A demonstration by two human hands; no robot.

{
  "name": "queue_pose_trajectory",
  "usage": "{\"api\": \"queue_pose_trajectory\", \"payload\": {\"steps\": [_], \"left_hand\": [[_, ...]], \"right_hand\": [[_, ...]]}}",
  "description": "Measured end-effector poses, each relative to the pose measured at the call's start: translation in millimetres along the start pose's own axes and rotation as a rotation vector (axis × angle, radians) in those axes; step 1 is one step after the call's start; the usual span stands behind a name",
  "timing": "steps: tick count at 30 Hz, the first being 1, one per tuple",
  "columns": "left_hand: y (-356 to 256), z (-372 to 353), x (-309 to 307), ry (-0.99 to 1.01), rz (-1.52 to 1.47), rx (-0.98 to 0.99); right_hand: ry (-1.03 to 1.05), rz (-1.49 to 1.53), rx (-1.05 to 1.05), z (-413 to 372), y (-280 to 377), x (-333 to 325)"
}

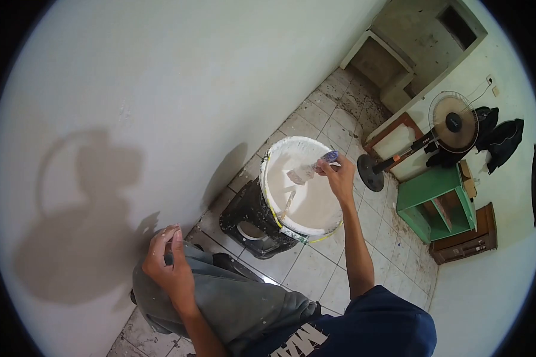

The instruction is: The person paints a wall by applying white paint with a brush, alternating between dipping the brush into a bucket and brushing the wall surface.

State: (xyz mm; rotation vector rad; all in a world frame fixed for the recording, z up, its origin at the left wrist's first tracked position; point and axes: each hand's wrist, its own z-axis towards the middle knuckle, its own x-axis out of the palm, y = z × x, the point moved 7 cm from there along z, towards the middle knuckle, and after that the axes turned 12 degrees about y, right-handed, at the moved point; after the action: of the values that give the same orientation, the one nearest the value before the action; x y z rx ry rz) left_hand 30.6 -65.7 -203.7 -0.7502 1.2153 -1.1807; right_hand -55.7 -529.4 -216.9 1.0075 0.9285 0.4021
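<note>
My right hand [338, 175] is closed round the blue handle of a paintbrush [302, 174]. The brush's pale, paint-coated head points left over the open paint bucket [301, 143]. Off-white paint [315, 205] lies inside, and a thin stick [289, 203] slants out of it. Thick white paint coats the bucket's rim. Beneath the bucket is a black, paint-splattered stand [247, 217]. Over my grey-trousered knee, my left hand [170, 262] has its fingers curled and the thumb tip near the fingertips. Whitish smears mark those tips, and I see no object between them.
A pale wall [131, 77] rises close on the left. Beyond the bucket, a standing fan [452, 122] leans across the view beside a green cabinet [420, 199] and a brown wooden piece [467, 235]. Dark clothes [500, 140] hang behind. Dirt marks the floor tiles [307, 271].
</note>
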Motion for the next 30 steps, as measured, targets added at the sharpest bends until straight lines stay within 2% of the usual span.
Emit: {"api": "queue_pose_trajectory", "payload": {"steps": [4, 16, 30], "left_hand": [[-0.9, 0.9, 1.6, 0.013, 0.007, -0.006], [0.7, 0.7, 1.3, 0.026, 0.007, -0.031], [1.9, 0.6, 1.3, 0.054, 0.011, -0.025]], "right_hand": [[0.048, -0.051, 0.057, 6.9, -10.9, 15.2], [0.147, -0.28, 0.028, 21.9, -31.5, 38.8], [0.157, -0.326, 0.014, 20.3, -25.5, 48.5]]}}
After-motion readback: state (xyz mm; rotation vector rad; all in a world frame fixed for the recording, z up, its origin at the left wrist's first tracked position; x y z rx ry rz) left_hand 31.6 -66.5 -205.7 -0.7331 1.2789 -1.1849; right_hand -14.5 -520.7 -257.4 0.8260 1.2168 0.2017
